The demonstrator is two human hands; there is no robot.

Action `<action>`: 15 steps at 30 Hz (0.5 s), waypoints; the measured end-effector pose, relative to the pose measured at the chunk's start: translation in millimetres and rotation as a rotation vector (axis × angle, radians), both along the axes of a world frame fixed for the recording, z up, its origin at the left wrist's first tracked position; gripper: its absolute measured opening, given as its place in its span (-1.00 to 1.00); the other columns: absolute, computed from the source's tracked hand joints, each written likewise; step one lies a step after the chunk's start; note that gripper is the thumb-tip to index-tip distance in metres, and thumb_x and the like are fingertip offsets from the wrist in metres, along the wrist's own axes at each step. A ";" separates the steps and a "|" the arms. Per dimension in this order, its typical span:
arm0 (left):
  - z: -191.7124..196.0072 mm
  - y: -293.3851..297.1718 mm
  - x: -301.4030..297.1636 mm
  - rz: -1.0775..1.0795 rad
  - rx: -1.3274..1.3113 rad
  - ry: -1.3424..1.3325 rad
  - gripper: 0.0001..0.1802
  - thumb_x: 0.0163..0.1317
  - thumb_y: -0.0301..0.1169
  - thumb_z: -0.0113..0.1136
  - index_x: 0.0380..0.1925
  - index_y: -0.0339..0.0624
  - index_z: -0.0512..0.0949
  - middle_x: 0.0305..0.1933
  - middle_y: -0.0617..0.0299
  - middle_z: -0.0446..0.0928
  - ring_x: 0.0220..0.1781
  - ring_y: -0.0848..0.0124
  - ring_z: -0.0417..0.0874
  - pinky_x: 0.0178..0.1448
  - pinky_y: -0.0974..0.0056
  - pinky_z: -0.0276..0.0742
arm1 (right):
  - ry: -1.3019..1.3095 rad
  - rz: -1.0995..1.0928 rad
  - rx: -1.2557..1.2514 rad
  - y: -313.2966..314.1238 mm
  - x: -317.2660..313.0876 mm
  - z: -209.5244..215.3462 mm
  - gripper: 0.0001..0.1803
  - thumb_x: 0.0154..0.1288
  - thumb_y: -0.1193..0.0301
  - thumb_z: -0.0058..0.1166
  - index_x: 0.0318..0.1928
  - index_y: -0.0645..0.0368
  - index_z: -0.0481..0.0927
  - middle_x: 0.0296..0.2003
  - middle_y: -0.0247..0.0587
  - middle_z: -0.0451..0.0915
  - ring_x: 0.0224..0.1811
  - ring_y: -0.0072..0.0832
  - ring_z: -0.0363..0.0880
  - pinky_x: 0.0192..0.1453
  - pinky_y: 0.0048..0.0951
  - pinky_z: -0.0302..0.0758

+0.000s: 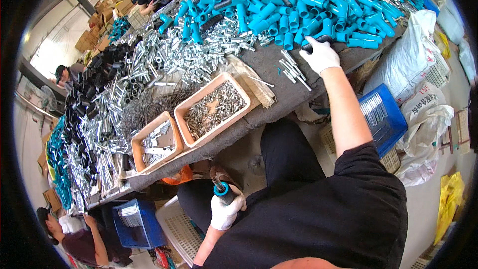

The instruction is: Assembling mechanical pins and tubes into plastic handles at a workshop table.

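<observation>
Head view shows the grey table (266, 66) with a bare patch giving room to move and no visible lip on its near edge; the heap of teal handles (271, 20) could slide if knocked by the right hand (322, 58) beside it, whose grip I cannot tell. The left hand (225, 215) is closed around a teal-and-black handle (227, 198) beyond that edge, where a slack grip could drop it; loose metal rods (295, 71) could roll off if brushed.

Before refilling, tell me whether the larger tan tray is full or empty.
Partly full: small metal parts spread across the larger tan tray, a bare patch showing near its middle.
</observation>
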State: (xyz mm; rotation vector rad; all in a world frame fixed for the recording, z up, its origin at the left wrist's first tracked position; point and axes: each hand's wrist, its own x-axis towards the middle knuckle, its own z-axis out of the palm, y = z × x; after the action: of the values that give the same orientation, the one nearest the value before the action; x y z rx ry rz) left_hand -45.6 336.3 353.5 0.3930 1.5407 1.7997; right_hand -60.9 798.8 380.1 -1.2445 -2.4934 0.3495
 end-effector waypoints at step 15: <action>-7.5 -30.4 4.1 0.009 -0.074 0.058 -0.86 0.11 -0.51 0.25 -0.38 -0.22 0.47 -0.55 0.28 0.47 -0.57 0.54 0.46 -0.42 0.39 0.43 | 0.791 -0.013 0.300 -7.7 37.4 4.2 -0.73 0.27 0.30 0.11 -0.08 0.15 0.53 -0.25 -0.04 0.55 -0.33 -0.18 0.56 -0.21 -0.21 0.52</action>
State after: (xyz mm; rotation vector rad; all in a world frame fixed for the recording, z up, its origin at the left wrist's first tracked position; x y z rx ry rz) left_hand -41.5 305.9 346.0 0.4064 1.6465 1.7468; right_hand -23.4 791.1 384.3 -0.7868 -1.7739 0.3575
